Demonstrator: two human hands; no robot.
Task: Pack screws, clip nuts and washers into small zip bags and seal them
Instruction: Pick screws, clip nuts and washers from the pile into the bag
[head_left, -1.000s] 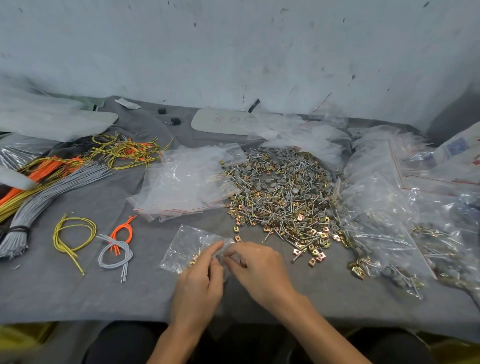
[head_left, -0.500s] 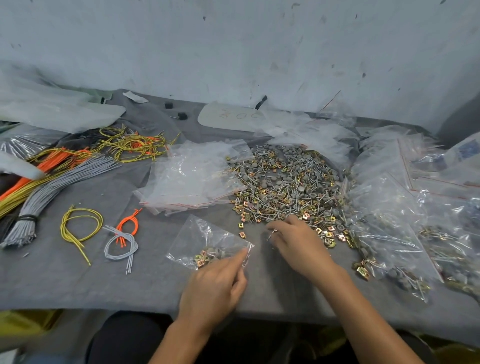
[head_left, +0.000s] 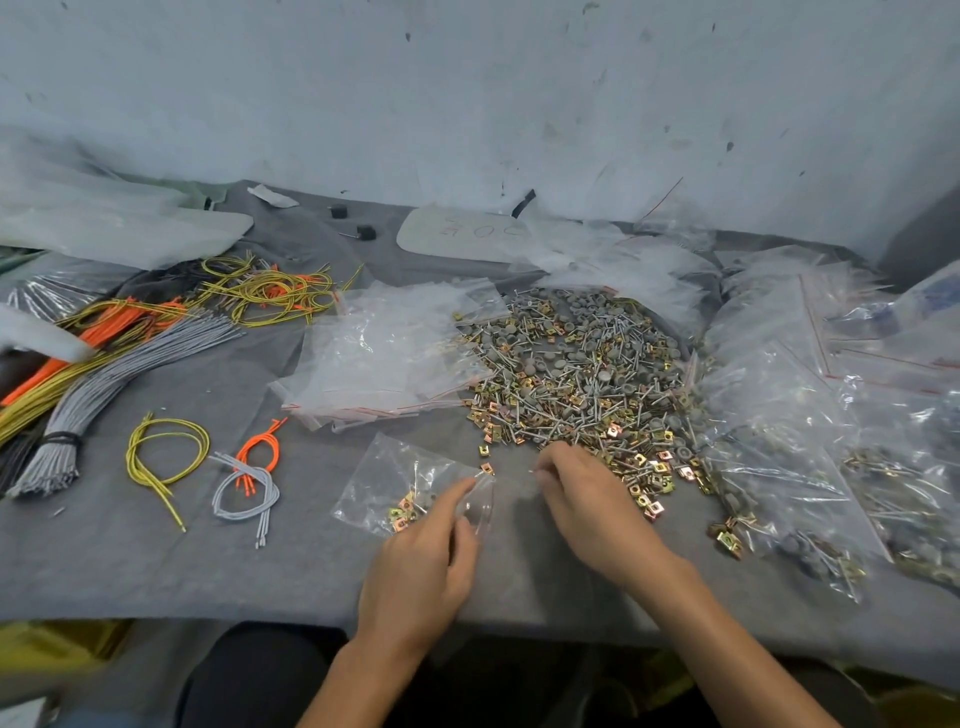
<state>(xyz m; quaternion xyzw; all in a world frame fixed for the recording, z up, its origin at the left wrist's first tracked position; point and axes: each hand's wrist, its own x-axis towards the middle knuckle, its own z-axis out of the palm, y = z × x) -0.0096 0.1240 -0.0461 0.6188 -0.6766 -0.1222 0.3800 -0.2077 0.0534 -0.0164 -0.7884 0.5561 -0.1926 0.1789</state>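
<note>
Zip bag (head_left: 395, 483): limp, slippery, light. We judge its mouth the best hold; the left hand (head_left: 421, 561) has it in a pinching grip there. Right hand (head_left: 587, 499) grip: we cannot tell.

Grey cloth (head_left: 156, 561); gold clip nuts (head_left: 660, 467); orange cords (head_left: 260, 447); yellow cords (head_left: 161, 457).

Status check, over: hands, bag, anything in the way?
Left hand pinches small zip bag mouth, few clip nuts inside. Right hand at hardware pile edge, pick unclear. Bag mouth unblocked.
</note>
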